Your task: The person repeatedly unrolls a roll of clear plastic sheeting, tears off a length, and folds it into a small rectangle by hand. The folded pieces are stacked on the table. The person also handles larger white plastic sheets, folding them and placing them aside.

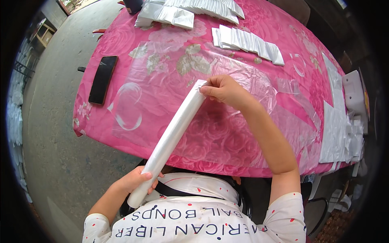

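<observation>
Slanting between both hands, white roll (173, 127) has its long axis running from near left to far right. Lower end sits past edge of desk (94, 123), close to person's body; upper end above it. Left hand (139, 180) curls closed around lower part. Right hand (227, 91) pinches upper end, thumb against fingers; rest of roll lies nearward and left of it. Clear plastic sheet (263, 89) spreads beneath upper part.

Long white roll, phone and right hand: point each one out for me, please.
Long white roll (173, 133): head view, on the middle of its long side, between the two hands.
Phone (103, 79): head view, on the middle of its dark screen.
Right hand (229, 93): head view, on the back of the hand.
</observation>
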{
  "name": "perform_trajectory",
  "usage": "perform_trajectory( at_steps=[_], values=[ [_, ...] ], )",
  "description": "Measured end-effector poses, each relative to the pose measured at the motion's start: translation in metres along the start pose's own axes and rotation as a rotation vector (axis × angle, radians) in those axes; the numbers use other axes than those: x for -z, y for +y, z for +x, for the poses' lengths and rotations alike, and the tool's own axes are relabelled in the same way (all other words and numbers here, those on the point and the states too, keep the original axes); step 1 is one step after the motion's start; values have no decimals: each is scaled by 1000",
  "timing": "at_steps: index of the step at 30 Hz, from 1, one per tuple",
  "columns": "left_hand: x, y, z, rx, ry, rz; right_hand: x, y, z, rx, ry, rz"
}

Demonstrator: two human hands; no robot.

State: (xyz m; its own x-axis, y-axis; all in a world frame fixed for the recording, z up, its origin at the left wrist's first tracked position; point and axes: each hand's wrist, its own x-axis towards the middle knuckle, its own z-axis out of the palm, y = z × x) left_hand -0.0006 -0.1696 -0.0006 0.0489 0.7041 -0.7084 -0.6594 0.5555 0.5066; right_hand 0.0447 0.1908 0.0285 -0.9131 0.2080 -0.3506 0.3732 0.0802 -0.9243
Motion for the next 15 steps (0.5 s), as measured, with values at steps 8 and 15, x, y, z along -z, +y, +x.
perform_trajectory(
  at_steps=[8,15],
  values=[
    [11,4,-9,79,-28,133,83,38,-19,110,618,-340],
    [38,4,-33,143,-122,415,164,68,-56,184,914,-514]
  ],
)
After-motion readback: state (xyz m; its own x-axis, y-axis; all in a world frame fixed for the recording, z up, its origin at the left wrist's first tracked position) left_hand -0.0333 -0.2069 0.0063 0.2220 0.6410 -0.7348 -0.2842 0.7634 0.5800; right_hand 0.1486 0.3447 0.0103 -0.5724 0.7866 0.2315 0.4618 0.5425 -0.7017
